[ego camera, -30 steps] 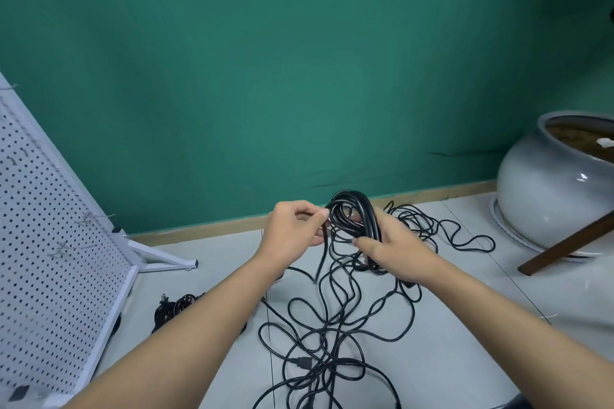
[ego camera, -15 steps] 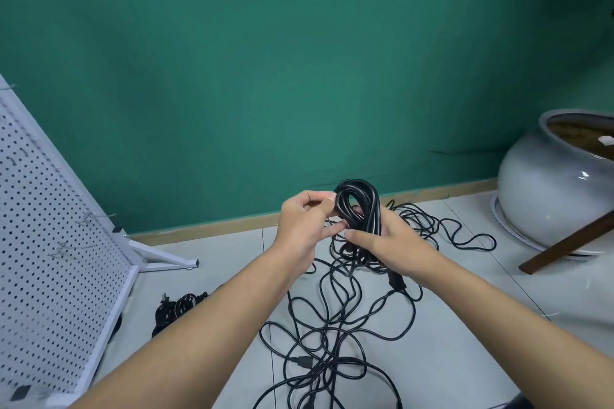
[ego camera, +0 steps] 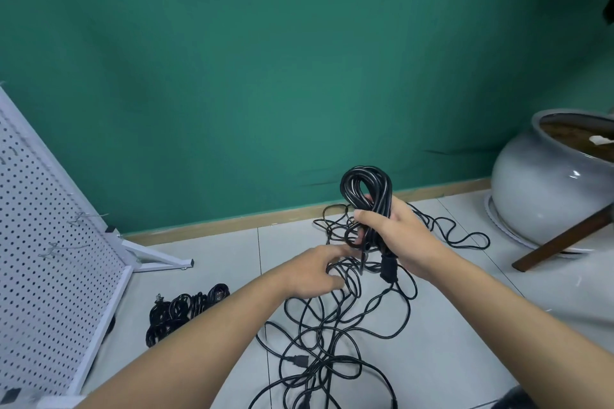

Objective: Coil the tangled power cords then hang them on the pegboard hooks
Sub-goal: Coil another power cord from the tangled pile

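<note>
1. Black cord makes up the coil (ego camera: 365, 189) in our right grip (ego camera: 398, 236), fingers and thumb curled round its waist. The loops' long axis stands near upright, raised above the floor.
2. Our left grip (ego camera: 312, 272) is loose-fingered and spread, lower than the coil and just to its left. It closes on nothing that we can make out.
3. A plug (ego camera: 388, 269) dangles under the right palm, and slack runs down into the tangled cords (ego camera: 332, 335) on the floor tiles, below the coil and nearer to us. The left grip is the nearer one to that slack, so we judge it will feed the next loop.
4. White and perforated, the pegboard (ego camera: 50, 259) leans well apart to the left, and its hooks (ego camera: 83, 217) carry nothing. A coiled bundle (ego camera: 186, 309) lies on the floor near its foot. Hanging the coil would mean carrying it leftward.
5. We can read no brand, label or writing anywhere.
</note>
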